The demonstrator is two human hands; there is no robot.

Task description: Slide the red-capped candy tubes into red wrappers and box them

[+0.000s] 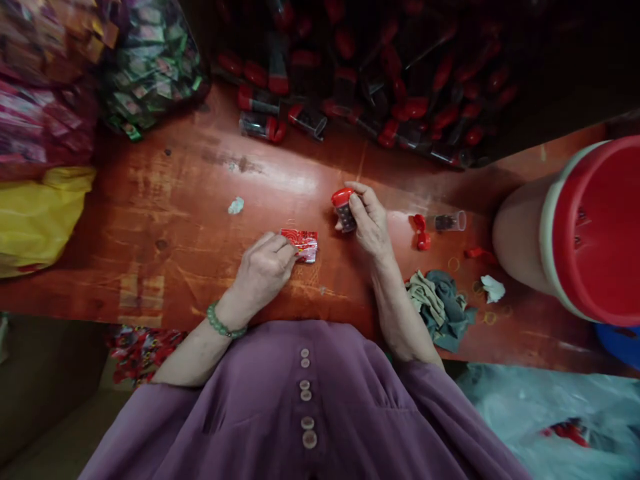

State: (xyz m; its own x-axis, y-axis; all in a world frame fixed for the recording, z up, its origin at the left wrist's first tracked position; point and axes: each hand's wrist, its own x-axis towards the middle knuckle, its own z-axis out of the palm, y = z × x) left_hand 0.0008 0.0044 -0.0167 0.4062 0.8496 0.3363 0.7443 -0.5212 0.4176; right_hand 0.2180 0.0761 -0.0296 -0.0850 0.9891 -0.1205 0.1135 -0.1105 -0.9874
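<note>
My right hand grips a small clear bottle with a red cap and dark round contents, held a little above the table. Left of it, my left hand pinches the lower left part of a small red printed packet with a shiny pale area. A green bead bracelet circles my left wrist. To the right of my right hand lie a loose red cap and an uncapped clear bottle on its side with dark contents.
Many red-capped bottles lie piled at the back. Bags of small packets and a yellow bag stand left. At right are a red-lidded bucket, crumpled cloths and rubber bands. The wooden table ends near my body.
</note>
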